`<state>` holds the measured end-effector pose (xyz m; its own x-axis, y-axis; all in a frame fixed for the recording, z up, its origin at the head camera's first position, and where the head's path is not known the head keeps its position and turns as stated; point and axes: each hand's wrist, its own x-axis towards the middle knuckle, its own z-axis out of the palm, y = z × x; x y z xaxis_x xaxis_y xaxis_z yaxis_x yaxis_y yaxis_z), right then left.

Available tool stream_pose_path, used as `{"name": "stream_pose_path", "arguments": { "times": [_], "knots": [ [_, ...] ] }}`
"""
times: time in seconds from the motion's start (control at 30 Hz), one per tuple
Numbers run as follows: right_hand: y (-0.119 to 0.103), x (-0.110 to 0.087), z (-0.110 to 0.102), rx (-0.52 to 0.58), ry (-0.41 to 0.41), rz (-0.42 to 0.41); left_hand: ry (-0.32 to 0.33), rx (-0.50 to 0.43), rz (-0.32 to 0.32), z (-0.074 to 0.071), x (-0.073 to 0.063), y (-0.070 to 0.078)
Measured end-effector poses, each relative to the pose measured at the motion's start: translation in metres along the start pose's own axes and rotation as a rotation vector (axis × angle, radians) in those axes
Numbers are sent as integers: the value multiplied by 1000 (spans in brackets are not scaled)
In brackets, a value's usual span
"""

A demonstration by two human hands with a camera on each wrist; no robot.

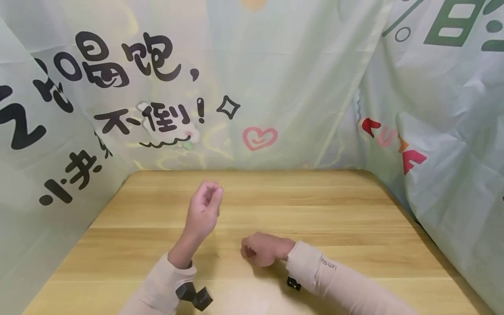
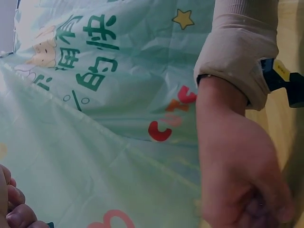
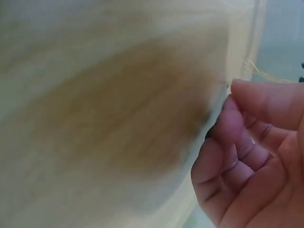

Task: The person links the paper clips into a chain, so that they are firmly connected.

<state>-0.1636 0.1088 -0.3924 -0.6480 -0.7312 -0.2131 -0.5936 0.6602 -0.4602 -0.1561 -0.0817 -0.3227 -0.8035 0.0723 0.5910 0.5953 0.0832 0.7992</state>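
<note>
A thin yellow string (image 3: pixel 266 76) runs near the hands. My left hand (image 1: pixel 202 210), raised over the table, pinches it between thumb and fingertips, and a small loop (image 1: pixel 222 184) of it stands up past them. In the left wrist view only the fingers (image 2: pixel 19 211) of this hand show, at the lower left. Lower and to the right, my right hand (image 1: pixel 261 249) is close over the tabletop with its fingers curled. Its thumb and index fingertip meet in the right wrist view, pinching a very fine end of the string.
The wooden table (image 1: pixel 334 205) spreads under both hands. Printed cloth (image 1: pixel 299 87) hangs behind it and along both sides. Small dark devices are strapped at the left cuff (image 1: pixel 194 297) and the right cuff (image 1: pixel 293 283).
</note>
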Motion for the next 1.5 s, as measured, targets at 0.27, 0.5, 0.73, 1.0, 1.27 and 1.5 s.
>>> {"name": "stream_pose_path", "arguments": {
  "times": [0.27, 0.5, 0.73, 1.0, 1.27, 1.5],
  "knots": [
    [9, -5, -18, 185, 104, -31, -14, 9, -5, 0, 0, 0],
    [13, -9, -31, 221, 239, -99, -11, 18, -4, 0, 2, -3],
    [14, -10, -36, 257, 318, -149, -19, 33, -11, 1, 1, -7],
    [10, -14, -41, 393, 369, -137, -63, 88, -28, 1, -1, -15],
    [11, -18, -45, 591, 408, -164, -144, 146, -1, 1, -8, -24],
    [7, -19, -47, 686, 438, -161, -175, 184, 19, 2, -12, -30]
  ]
}}
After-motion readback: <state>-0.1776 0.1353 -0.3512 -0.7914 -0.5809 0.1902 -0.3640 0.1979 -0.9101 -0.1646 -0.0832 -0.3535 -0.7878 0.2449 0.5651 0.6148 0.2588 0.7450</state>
